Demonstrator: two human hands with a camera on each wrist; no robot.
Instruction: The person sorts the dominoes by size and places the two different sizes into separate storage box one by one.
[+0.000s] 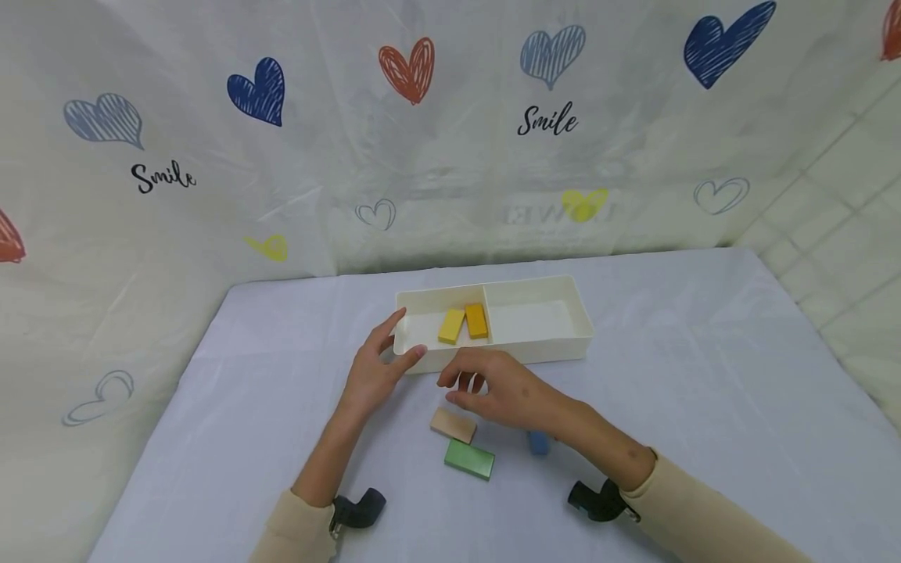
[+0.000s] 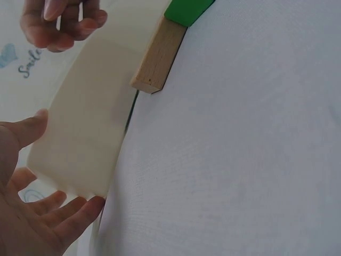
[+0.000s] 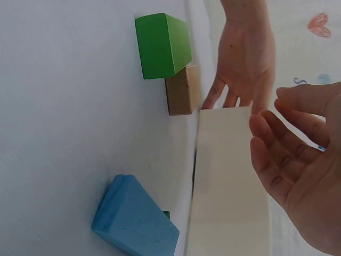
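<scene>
A white two-compartment box (image 1: 542,352) lies lengthwise on the table. My left hand (image 1: 376,371) holds its left end, thumb at the front wall and fingers about the end; the left wrist view shows those fingertips (image 2: 96,205) against the box. My right hand (image 1: 496,387) hovers just in front of the box with loosely bent fingers and nothing in them. Two yellow blocks, one lighter (image 1: 451,326) and one deeper in colour (image 1: 476,321), lie in the left compartment. Below the right hand lie a bare wooden block (image 1: 454,424) and a green block (image 1: 469,459), touching.
A blue block (image 1: 538,442) sits under the right forearm, partly covered by it. Behind it in the right wrist view peeks a small green piece (image 3: 167,214), mostly hidden. A white cloth covers the table (image 1: 704,391), and a heart-printed curtain (image 1: 464,156) hangs behind it.
</scene>
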